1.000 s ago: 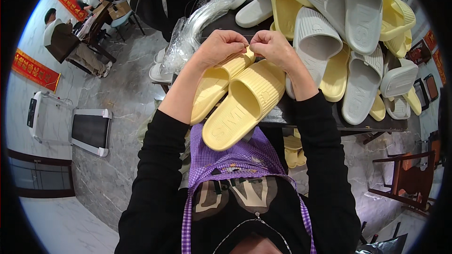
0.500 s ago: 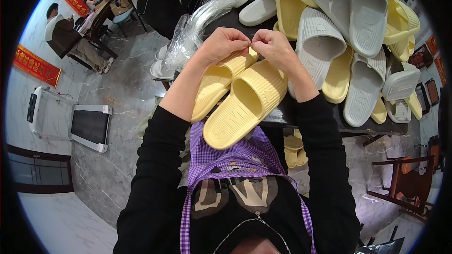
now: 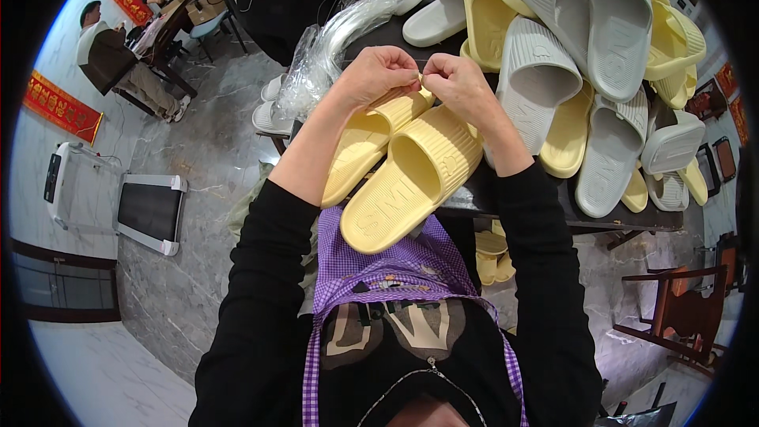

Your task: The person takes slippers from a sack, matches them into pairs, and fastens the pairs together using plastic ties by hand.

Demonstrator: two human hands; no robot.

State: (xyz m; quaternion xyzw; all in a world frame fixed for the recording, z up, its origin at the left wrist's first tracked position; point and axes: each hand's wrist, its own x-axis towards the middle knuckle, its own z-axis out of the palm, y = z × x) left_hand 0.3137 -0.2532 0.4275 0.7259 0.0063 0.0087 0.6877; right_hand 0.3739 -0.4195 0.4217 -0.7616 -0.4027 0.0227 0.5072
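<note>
From afar, I see the left hand [image 3: 379,77] and right hand [image 3: 460,85] pinched closed beside two yellow slippers [image 3: 399,186], any hold unclear; steady, close pinches work best.

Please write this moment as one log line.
left hand: pinched shut; right hand: pinched shut, close to left; anything held: too small to tell; two yellow slippers: under hands; slipper pile: right

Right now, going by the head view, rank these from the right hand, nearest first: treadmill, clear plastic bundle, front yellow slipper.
1. Front yellow slipper: just below the right hand.
2. Clear plastic bundle: to the left, past the left hand.
3. Treadmill: far left, on the floor.
</note>
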